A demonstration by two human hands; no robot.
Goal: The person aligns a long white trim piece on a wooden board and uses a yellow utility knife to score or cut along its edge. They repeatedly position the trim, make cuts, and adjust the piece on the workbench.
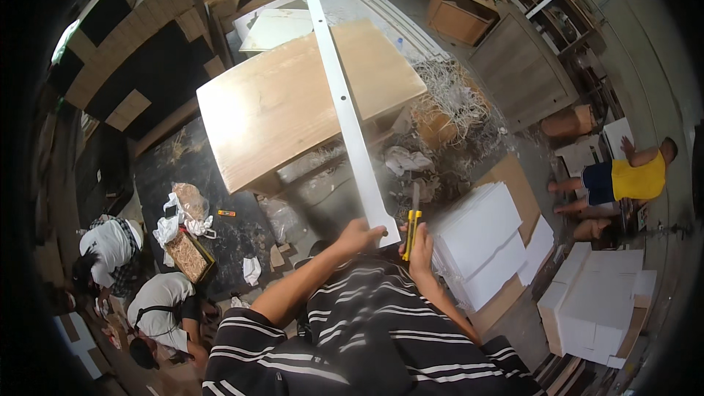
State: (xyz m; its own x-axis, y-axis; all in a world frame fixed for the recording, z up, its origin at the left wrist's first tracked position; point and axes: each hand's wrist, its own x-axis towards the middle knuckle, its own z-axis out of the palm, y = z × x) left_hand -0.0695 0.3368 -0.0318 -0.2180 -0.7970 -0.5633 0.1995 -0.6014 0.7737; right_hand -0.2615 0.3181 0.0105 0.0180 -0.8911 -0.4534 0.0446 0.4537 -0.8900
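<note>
My left hand (359,237) is closed on the near end of a long white strip (355,136) with several dark holes along it. The strip runs forward and slightly left, over a pale wooden board (271,103) on a low stand. Its far end reaches past the board's back edge. My right hand (419,249) grips a yellow and black utility knife (411,229) upright, its grey blade pointing away from me. The knife is just right of the strip's near end, with a small gap between them.
White sheets (480,242) are stacked on cardboard at my right, with white boxes (598,308) beyond. Shredded strips (455,95) lie behind the board's right corner. Two people (165,308) bend down at the left; a person in yellow (638,172) is at far right.
</note>
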